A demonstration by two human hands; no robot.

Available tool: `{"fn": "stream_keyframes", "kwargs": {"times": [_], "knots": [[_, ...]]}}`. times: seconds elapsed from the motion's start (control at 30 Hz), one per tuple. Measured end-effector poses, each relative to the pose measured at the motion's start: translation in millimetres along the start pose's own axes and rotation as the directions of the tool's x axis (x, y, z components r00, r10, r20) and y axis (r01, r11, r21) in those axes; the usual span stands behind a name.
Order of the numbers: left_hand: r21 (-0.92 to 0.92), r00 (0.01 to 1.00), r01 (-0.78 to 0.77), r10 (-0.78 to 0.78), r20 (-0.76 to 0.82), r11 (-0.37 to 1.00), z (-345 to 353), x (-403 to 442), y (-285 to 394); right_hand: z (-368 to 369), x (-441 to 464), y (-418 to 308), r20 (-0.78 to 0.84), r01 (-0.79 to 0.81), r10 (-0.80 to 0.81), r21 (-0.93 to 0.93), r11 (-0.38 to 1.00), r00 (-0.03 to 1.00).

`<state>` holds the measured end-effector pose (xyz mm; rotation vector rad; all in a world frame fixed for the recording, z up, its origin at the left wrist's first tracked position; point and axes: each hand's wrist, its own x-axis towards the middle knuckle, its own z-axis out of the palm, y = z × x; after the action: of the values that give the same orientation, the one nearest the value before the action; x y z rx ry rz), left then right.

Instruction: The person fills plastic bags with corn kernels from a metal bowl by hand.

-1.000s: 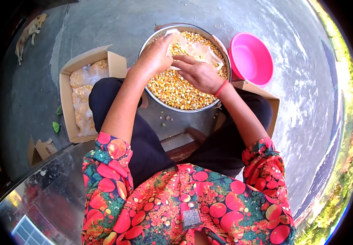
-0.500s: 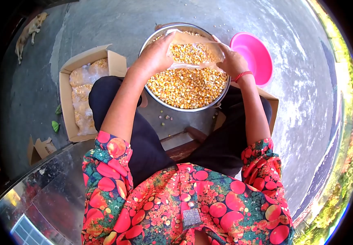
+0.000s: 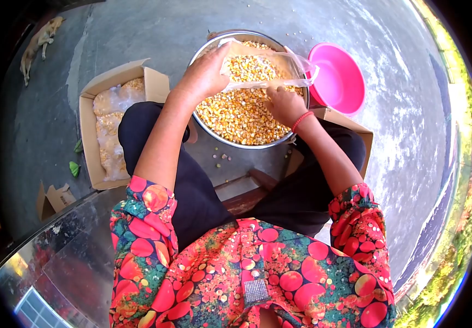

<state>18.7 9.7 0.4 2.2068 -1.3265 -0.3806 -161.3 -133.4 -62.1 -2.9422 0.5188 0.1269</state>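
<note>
A clear plastic bag (image 3: 296, 68) with corn kernels in it spans the top of a round metal tub (image 3: 198, 117). My left hand (image 3: 207, 74) is closed on the bag's left side. Just below the bag's near edge, my right hand (image 3: 285, 104) is low over the loose corn kernels (image 3: 238, 117) in the tub. Its fingers are curled, and what they hold, if anything, is hidden. A red bracelet (image 3: 301, 121) circles that wrist. The bag's right corner sticks out past the tub's rim with no hand on it.
A pink basin (image 3: 350, 90) stands right of the tub. On the left, a cardboard box (image 3: 87, 139) holds several bags of corn. Another box (image 3: 364, 136) shows beside my right knee. A dog (image 3: 36, 46) lies on the concrete floor (image 3: 137, 33). Scattered kernels lie below the tub.
My right hand has let go of the bag's right side and moved down and left to the corn. My left hand still holds the bag in nearly the same place.
</note>
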Motion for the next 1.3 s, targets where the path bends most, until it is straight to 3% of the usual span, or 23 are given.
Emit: {"fn": "stream_keyframes", "kwargs": {"times": [0.07, 0.17, 0.23, 0.4, 0.5, 0.53, 0.57, 0.6, 0.67, 0.73, 0.8, 0.9, 0.97, 1.03, 1.07, 1.1, 1.13, 1.2, 1.27, 1.3], "knots": [[0.009, 1.0, 0.001, -0.001, 0.006, 1.0, 0.7, 1.1, -1.4, 48.9, 1.0, 6.2, 0.137, 0.154, -0.143, -0.071, 0.985, 0.98], [0.021, 1.0, 0.004, -0.004, 0.014, 1.0, 3.1, 2.1, -1.2, 51.8, -4.2, -29.5, 0.15, 0.161, -0.157, -0.01, 0.987, 0.976], [0.013, 1.0, -0.014, 0.014, 0.027, 1.0, 3.5, 1.5, -1.1, 36.3, -6.0, -49.0, 0.155, 0.14, -0.161, 0.136, 0.981, 0.975], [0.024, 1.0, -0.019, 0.019, 0.02, 1.0, 4.3, 1.5, -1.1, 49.6, 18.9, -37.3, 0.123, 0.164, -0.208, 0.297, 0.941, 0.97], [0.014, 1.0, -0.022, 0.022, -0.014, 1.0, 5.7, 1.2, -5.3, 36.2, 26.0, -32.2, 0.043, 0.188, -0.308, 0.712, 0.677, 0.95], [0.0, 0.998, -0.042, 0.042, -0.049, 0.999, 6.3, 1.5, -5.8, 28.8, 26.7, -30.3, 0.044, 0.187, -0.309, 0.712, 0.677, 0.95], [-0.001, 0.998, -0.042, 0.042, -0.048, 0.999, 6.5, 1.7, -5.9, 5.2, 27.3, -32.8, 0.279, -0.018, -0.337, 0.793, 0.61, 0.899], [-0.001, 0.998, -0.04, 0.04, -0.043, 0.999, 6.5, 2.1, -5.9, -7.5, 27.4, -33.5, 0.487, -0.236, -0.383, 0.807, 0.542, 0.784], [-0.002, 0.998, -0.039, 0.039, -0.039, 0.999, 6.6, 2.5, -5.9, -15.9, 29.7, -29.1, 0.441, -0.199, -0.477, 0.857, 0.475, 0.761], [-0.003, 0.999, -0.042, 0.041, -0.035, 0.999, 7.5, 2.0, -6.0, -54.4, 30.4, -28.7, 0.511, -0.388, -0.56, 0.859, 0.333, 0.652], [-0.006, 0.999, -0.032, 0.032, -0.027, 0.999, 8.0, 2.0, -5.9, -65.8, 35.1, -21.7, 0.42, -0.359, -0.548, 0.907, 0.221, 0.723], [-0.004, 0.999, -0.03, 0.03, -0.024, 1.0, 7.3, 1.2, -4.6, -71.8, 48.3, -14.8, 0.362, -0.257, -0.333, 0.912, 0.32, 0.87], [0.001, 0.999, -0.035, 0.035, -0.025, 0.999, 6.9, 0.4, -3.4, -63.3, 59.7, -9.2, 0.267, -0.161, -0.139, 0.842, 0.515, 0.953], [0.0, 0.999, -0.048, 0.048, -0.024, 0.999, 6.5, -0.2, -2.1, -56.0, 70.2, -4.0, 0.167, -0.141, 0.033, 0.691, 0.709, 0.985], [0.0, 0.999, -0.047, 0.047, -0.022, 0.999, 5.5, -0.9, -0.7, -44.0, 76.6, 4.8, 0.169, -0.142, 0.033, 0.692, 0.708, 0.985], [-0.008, 0.999, -0.039, 0.039, -0.016, 0.999, 3.5, -1.4, 1.3, -26.3, 82.6, 16.4, -0.204, 0.079, 0.014, 0.444, 0.893, 0.979], [-0.015, 0.999, -0.031, 0.031, -0.01, 0.999, 1.7, -1.5, 2.7, -14.5, 85.2, 22.6, -0.526, 0.19, -0.116, 0.089, 0.978, 0.842], [-0.022, 1.0, -0.025, 0.025, -0.002, 0.999, -0.7, -0.4, 3.7, -22.4, 80.9, 17.7, -0.571, 0.152, -0.023, 0.179, 0.972, 0.821], [-0.031, 1.0, -0.018, 0.018, 0.006, 0.999, -0.2, 0.2, 2.3, -50.6, 69.2, 11.5, -0.212, 0.041, 0.091, 0.544, 0.838, 0.973], [-0.032, 1.0, -0.031, 0.031, -0.006, 0.999, 1.0, 0.5, 0.9, -60.3, 61.0, 4.1, -0.253, 0.194, -0.033, 0.645, 0.739, 0.967]]}}
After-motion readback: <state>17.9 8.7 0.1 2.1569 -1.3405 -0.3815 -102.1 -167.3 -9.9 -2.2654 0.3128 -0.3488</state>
